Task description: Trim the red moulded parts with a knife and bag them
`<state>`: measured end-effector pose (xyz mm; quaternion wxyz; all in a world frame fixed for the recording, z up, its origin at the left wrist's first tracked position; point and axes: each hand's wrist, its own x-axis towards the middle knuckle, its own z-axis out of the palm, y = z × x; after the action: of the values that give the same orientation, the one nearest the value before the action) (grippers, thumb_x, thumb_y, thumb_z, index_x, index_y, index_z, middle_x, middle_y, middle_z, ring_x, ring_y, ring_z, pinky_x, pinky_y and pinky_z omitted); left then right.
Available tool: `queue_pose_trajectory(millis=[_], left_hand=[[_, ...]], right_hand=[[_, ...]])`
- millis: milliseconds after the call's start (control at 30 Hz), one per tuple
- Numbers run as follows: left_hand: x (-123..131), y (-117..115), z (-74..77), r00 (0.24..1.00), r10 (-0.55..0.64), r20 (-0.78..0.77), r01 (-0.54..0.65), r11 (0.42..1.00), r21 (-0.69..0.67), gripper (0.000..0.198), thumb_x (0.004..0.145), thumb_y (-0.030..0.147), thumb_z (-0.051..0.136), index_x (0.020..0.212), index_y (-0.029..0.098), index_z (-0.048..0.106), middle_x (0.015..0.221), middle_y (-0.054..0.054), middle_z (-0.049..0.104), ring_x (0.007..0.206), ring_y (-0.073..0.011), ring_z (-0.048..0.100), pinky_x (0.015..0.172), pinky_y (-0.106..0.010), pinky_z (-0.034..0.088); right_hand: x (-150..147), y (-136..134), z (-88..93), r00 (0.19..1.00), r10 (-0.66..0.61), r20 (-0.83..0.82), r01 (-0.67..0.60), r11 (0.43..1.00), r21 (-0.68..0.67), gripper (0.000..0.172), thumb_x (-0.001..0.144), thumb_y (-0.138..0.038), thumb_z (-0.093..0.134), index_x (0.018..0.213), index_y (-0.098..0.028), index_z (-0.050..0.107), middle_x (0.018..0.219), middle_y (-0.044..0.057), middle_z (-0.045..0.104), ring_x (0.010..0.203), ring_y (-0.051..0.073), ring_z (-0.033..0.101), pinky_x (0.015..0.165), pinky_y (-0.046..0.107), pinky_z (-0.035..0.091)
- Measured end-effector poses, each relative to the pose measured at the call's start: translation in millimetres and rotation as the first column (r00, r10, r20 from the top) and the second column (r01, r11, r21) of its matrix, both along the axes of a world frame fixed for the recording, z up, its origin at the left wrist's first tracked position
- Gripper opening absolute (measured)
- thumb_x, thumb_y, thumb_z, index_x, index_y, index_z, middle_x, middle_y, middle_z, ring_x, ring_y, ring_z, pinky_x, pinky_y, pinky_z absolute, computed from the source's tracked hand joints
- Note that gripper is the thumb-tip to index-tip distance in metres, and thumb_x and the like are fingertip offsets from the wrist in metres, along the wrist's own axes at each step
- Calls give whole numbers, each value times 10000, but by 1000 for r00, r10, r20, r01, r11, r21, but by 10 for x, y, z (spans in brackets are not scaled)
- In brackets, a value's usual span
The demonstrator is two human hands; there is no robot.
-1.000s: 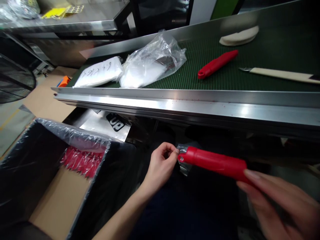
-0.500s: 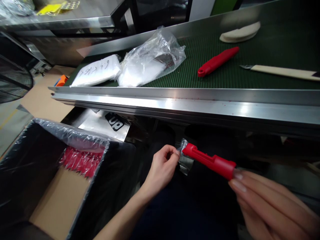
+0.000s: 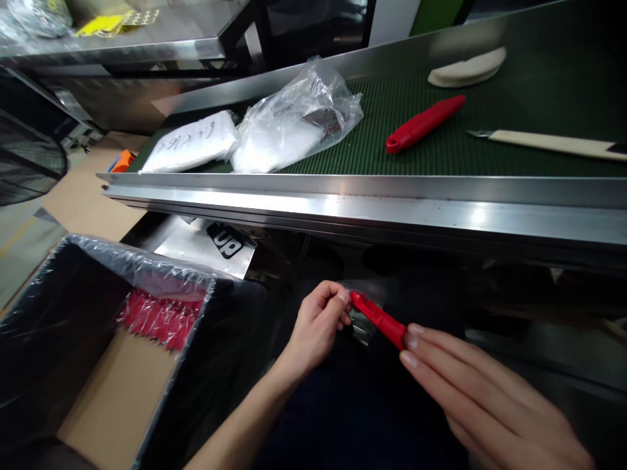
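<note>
A red plastic piece [image 3: 381, 318] hangs tilted between my two hands, below the conveyor's metal edge. Its lower right end is pinched between the thumb and fingers of my right hand [image 3: 465, 375]. My left hand [image 3: 321, 320] is closed at the upper left end, thumb against the fingers, on clear film that barely shows there. Another red piece [image 3: 424, 124] lies on the green belt [image 3: 375, 130], and to its right is a knife with a pale handle [image 3: 548, 141].
White packets [image 3: 191, 142] and a clear bag [image 3: 298, 124] lie on the belt's left part, a pale curved pad [image 3: 467, 68] at its back. Lower left stands a lined box [image 3: 213, 284] with wrapped red pieces [image 3: 161, 316]. A metal table [image 3: 186, 47] is behind.
My right hand has moved left with the red piece, bringing it closer to my left hand. The film at its left end now shows less. My left hand has hardly moved.
</note>
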<state>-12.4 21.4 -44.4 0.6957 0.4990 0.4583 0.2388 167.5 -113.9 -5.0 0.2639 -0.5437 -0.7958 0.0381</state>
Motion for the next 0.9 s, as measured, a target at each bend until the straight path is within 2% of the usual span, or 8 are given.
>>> queue_pose_trajectory(millis=[233, 367, 467, 533, 600, 700, 800, 900], left_hand=[[-70, -121, -62, 993, -11, -114, 40, 966, 255, 213, 954, 321, 491, 805, 180, 550, 764, -3, 512, 703, -131, 456, 667, -265, 358], [-54, -283, -70, 989, 89, -120, -35, 919, 393, 157, 969, 259, 453, 856, 182, 530, 847, -27, 527, 775, -143, 495, 739, -279, 384], [-13, -409, -105, 990, 89, -110, -31, 894, 446, 129, 964, 221, 450, 879, 183, 540, 870, -36, 544, 794, -146, 518, 748, -278, 404], [1, -454, -129, 992, 84, -99, -27, 882, 471, 126, 963, 210, 443, 895, 185, 546, 858, -33, 545, 769, -141, 516, 723, -273, 406], [-13, -451, -131, 990, 110, -87, -52, 864, 501, 126, 965, 209, 430, 912, 185, 542, 857, -34, 542, 763, -140, 514, 713, -273, 407], [-80, -390, -74, 983, 151, -100, -72, 834, 547, 129, 962, 196, 415, 900, 178, 527, 847, -38, 532, 757, -139, 512, 701, -273, 407], [-149, -343, 26, 987, 75, -140, 25, 798, 602, 101, 910, 173, 460, 828, 180, 519, 768, -14, 525, 669, -121, 490, 622, -255, 391], [-208, -316, 107, 979, -53, -195, 178, 678, 713, 73, 823, 197, 507, 752, 180, 496, 683, -3, 518, 598, -120, 467, 556, -257, 380]], right_hand=[[-1, 117, -114, 996, 82, -36, -80, 995, 56, 360, 877, 25, 476, 1176, -87, 644, 1216, 105, 656, 1239, 229, 548, 1006, 367, 520], [-281, 212, -171, 959, -197, -203, 240, 947, 213, 391, 744, 81, 658, 1080, -118, 683, 978, 57, 721, 932, 164, 686, 858, 271, 572], [-530, 275, -222, 786, -465, -407, 549, 828, 112, 333, 755, 36, 685, 1008, -179, 703, 925, 13, 717, 776, 119, 681, 740, 222, 566], [-606, 295, -269, 668, -535, -517, 618, 786, -14, 296, 781, 1, 679, 991, -206, 700, 931, -2, 707, 759, 104, 669, 703, 199, 554], [-565, 296, -311, 715, -444, -540, 514, 857, -25, 317, 802, 7, 647, 1032, -207, 687, 975, 5, 698, 832, 113, 672, 764, 205, 554], [-324, 287, -340, 924, -62, -378, 88, 995, 52, 372, 848, 7, 539, 1168, -149, 648, 1133, 80, 671, 1114, 203, 617, 916, 300, 536], [-51, 290, -404, 959, 264, -102, -262, 964, 37, 393, 867, -73, 472, 1220, -140, 631, 1265, 94, 626, 1265, 259, 520, 962, 358, 510], [84, 290, -623, 936, 350, -27, -350, 936, 30, 418, 840, -158, 530, 1232, -259, 632, 1249, 23, 647, 1248, 274, 542, 987, 418, 503]])
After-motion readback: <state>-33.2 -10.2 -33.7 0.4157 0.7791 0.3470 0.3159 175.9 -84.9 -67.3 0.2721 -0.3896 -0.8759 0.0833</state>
